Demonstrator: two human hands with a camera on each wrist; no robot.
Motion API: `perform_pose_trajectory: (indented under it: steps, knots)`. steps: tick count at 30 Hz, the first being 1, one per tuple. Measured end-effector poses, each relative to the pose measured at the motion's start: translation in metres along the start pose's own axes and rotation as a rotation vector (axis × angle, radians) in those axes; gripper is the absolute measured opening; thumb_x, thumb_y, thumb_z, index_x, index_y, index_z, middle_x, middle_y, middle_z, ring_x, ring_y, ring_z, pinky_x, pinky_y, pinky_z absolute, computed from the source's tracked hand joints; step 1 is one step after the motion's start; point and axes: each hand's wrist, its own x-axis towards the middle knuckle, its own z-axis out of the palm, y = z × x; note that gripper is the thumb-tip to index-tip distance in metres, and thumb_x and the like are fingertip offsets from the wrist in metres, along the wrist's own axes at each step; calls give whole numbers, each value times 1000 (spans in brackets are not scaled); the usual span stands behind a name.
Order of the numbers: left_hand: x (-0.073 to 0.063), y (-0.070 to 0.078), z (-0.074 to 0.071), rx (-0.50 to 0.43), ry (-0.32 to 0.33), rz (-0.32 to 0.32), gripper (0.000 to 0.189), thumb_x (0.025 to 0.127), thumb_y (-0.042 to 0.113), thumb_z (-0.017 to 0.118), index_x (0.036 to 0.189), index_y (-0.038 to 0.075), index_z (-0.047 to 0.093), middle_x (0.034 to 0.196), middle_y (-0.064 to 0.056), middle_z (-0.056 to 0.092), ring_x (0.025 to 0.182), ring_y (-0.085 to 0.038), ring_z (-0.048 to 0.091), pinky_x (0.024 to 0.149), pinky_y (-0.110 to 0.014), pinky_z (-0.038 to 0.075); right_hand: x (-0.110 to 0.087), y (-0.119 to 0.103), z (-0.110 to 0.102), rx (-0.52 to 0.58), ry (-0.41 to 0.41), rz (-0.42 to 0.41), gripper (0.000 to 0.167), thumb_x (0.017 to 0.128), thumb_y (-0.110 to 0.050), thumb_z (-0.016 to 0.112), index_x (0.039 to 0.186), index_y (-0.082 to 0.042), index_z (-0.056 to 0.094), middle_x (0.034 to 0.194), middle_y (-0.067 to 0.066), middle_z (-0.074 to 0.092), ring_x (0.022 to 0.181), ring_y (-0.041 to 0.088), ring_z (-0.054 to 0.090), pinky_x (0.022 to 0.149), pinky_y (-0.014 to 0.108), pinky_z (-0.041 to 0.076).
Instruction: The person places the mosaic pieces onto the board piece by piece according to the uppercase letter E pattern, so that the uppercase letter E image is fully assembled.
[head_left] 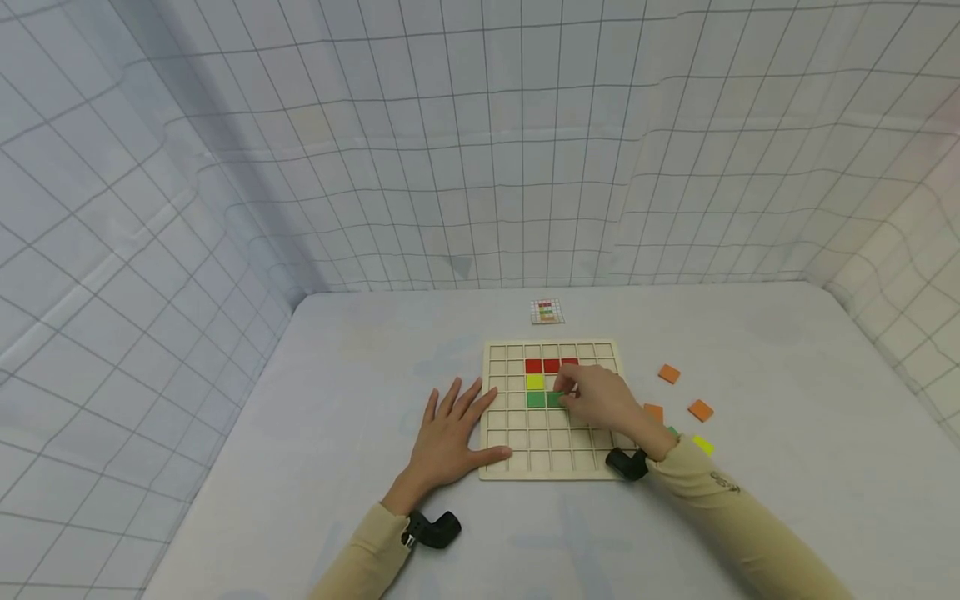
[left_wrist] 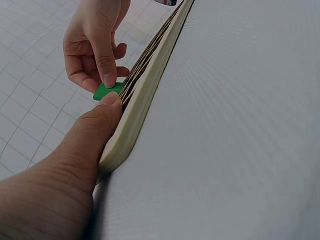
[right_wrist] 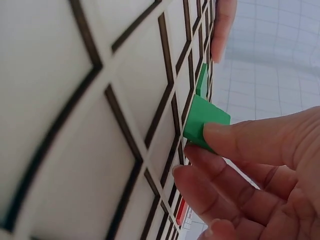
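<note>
A pale wooden grid board (head_left: 517,462) lies flat on the table. My left hand (head_left: 447,437) rests at its left edge, fingers spread and the thumb over the rim. Between thumb and fingers, my right hand (head_left: 603,398) pinches a square green tile (right_wrist: 206,120), tilted at the grid in the right wrist view. Just left of it, another green tile (head_left: 536,400) sits in a cell. Directly above that one is a yellow tile (head_left: 535,382), then a row of red tiles (head_left: 551,366); the right hand partly covers the rightmost red one.
Behind the board lies a small card (head_left: 547,311) printed with a coloured grid pattern. To the right are loose orange tiles (head_left: 701,409), a yellow tile (head_left: 703,444) and a green tile (head_left: 673,432), some partly hidden by the right arm. Grid-patterned cloth (head_left: 480,167) surrounds the table.
</note>
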Motion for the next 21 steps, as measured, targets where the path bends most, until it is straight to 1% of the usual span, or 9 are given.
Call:
perform_pose_trajectory:
  steps: [5,9,12,16,21]
  knots:
    - [0,0,1,1,2,3,89,79,74,52,151,26,29,155,0,22,143,-28,7,111,-52,0,-2,-1,-1,-10,-1,0,8,82,-6,70,87,-12,68,86,-3,64,68,12,53,57,28,44]
    - [-1,0,-1,-11,2,7,89,79,71,54,151,25,30,155,-1,22,143,-28,8,111,-53,1,-5,-3,-2,-53,9,-3,10,82,-7,70,91,-10,72,89,-2,61,71,13,53,58,28,45]
    - [-1,1,-2,-7,-4,5,89,79,71,55,151,26,29,155,-1,22,143,-28,8,111,-53,1,-8,-4,-2,-89,18,-16,14,83,-8,69,96,-9,73,88,-1,57,70,12,52,56,26,44]
    - [-1,1,-2,-5,-7,2,89,79,72,54,151,25,29,155,-1,22,143,-29,8,111,-53,1,-10,-3,-2,-116,17,-30,18,83,-9,69,101,-7,74,88,0,55,64,12,47,50,24,40]
    - [-1,2,-2,-9,6,10,89,79,74,51,150,23,31,155,-3,24,143,-30,9,110,-54,3,-12,0,-1,-137,5,-39,20,85,-12,69,103,-7,74,88,1,55,64,13,43,49,24,37]
